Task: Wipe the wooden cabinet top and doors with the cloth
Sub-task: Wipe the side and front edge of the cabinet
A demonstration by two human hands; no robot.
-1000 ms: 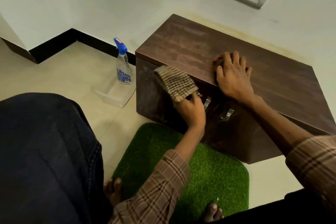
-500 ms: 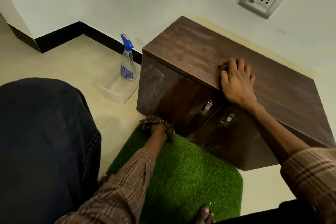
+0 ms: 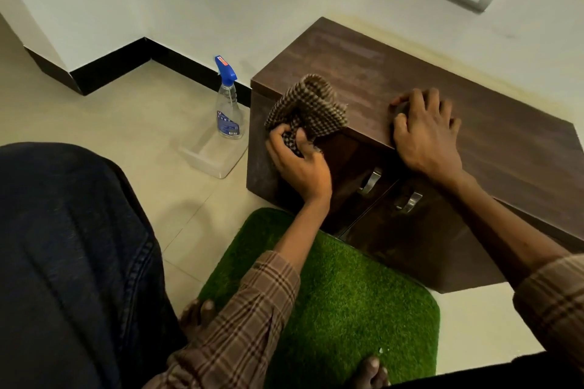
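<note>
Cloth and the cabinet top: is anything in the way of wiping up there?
Only the right hand, pressed flat near the front edge of the cabinet top. The left hand holds the cloth beside it.

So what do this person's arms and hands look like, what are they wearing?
Both hands, left and right, are bare: no gloves, rings or watch visible. Each forearm ends in a brown plaid shirt sleeve, pushed up short of the wrist.

cabinet (image 3: 395, 79): dark wood, glossy doors | cloth (image 3: 311, 107): woven check | handles (image 3: 371, 180): brushed metal | mat (image 3: 347, 294): rough turf
</note>
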